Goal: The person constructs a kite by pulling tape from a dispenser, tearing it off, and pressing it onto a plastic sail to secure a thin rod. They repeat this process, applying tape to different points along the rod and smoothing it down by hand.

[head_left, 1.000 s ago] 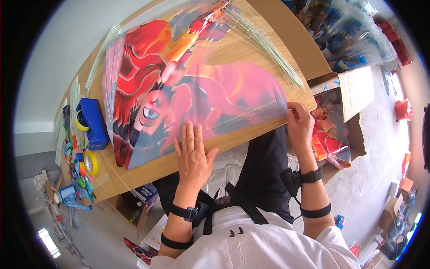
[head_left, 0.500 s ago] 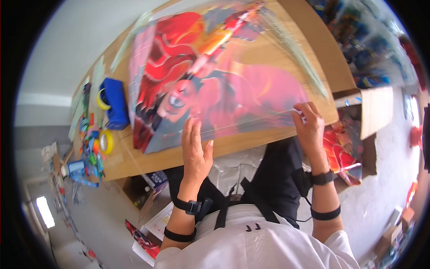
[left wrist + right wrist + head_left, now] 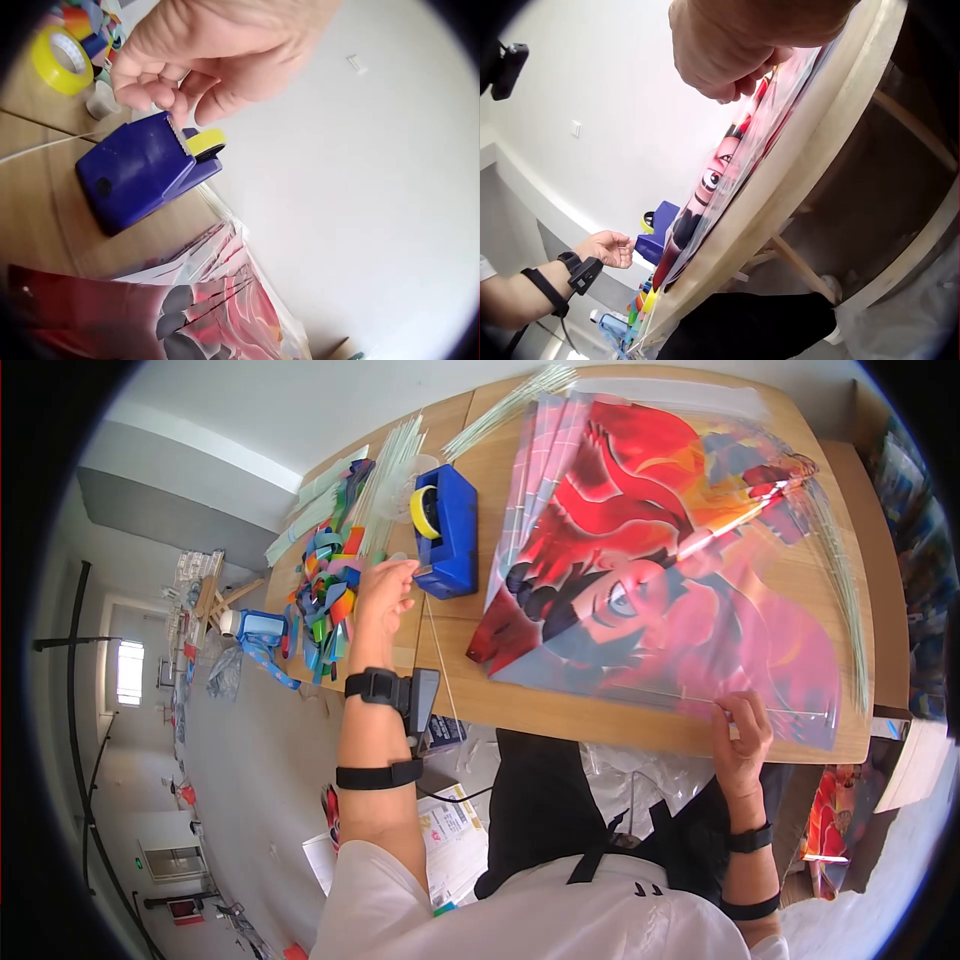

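Printed plastic sheets (image 3: 640, 610) with a red cartoon figure lie stacked on the table. Along their near edge runs a thin pale stick (image 3: 640, 688). My right hand (image 3: 743, 740) has its fingers curled at the stick, fingertips on it over the top sheet. A blue tape dispenser (image 3: 455, 540) with a yellow-cored roll stands left of the sheets. My left hand (image 3: 385, 595) is at the dispenser's near end. In the left wrist view its fingertips (image 3: 180, 112) meet the serrated cutter, pinching at the tape end, which the fingers mostly hide.
Colourful strips (image 3: 328, 585) are heaped at the table's left, with a yellow tape roll (image 3: 64, 60) among them. Bundles of thin sticks (image 3: 395, 475) lie behind the strips, and more lie along the right edge. An open cardboard box (image 3: 880, 830) with prints stands below right.
My left hand has left the sheets and moved left to the tape dispenser. The head view has swung left. My right hand has slid inward from the sheet's right corner along the stick.
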Demonstrator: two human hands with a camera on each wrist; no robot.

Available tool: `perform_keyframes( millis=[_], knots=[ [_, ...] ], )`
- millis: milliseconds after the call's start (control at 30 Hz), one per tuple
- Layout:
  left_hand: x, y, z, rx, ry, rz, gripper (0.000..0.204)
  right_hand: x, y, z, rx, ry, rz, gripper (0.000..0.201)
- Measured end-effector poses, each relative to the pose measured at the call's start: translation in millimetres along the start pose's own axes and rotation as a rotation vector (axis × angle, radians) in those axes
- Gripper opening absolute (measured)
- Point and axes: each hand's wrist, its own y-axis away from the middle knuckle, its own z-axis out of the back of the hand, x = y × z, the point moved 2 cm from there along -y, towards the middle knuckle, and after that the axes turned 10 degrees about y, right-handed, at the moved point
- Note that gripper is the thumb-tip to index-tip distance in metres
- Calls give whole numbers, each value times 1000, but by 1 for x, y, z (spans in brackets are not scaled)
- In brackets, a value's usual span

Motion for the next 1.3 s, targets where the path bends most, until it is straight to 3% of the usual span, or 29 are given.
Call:
perform_keyframes(
  millis=[167, 267, 433, 500, 633, 700, 933, 1000, 1167, 1233, 1267, 1300],
  knots=[
    [6, -23, -5, 95, 55, 182, 7, -3, 4, -6, -67, 31, -99, 10],
    [3, -21, -11, 109, 172, 190, 9, -7, 10, -10, -48, 29, -159, 6],
    [20, -20, -10, 139, 406, 92, 7, -8, 11, -16, -61, 75, -170, 6],
    [27, -11, -9, 135, 481, -36, 7, -7, 10, -16, -59, 87, -156, 5],
    [39, -1, -9, 88, 628, -60, 10, -9, 10, -18, -48, 121, -140, 5],
    [52, -6, -2, 179, 898, -86, 12, -8, 10, -19, -50, 120, -136, 5],
    [45, 14, -12, 143, 856, -123, 10, -10, 12, -20, -40, 149, -152, 5],
    [50, 22, -16, 8, 786, 78, 8, -8, 10, -20, -43, 147, -134, 5],
    [71, 10, -20, 11, 911, 289, 8, -9, 11, -22, -43, 137, -123, 6],
    [85, 3, -27, 188, 1002, 500, 8, -8, 10, -22, -69, 131, -94, 7],
    [90, 10, -33, 156, 914, 537, 9, -7, 11, -22, -64, 127, -87, 7],
    [93, 17, -31, 86, 874, 451, 9, -8, 12, -21, -55, 148, -105, 8]
  ],
)
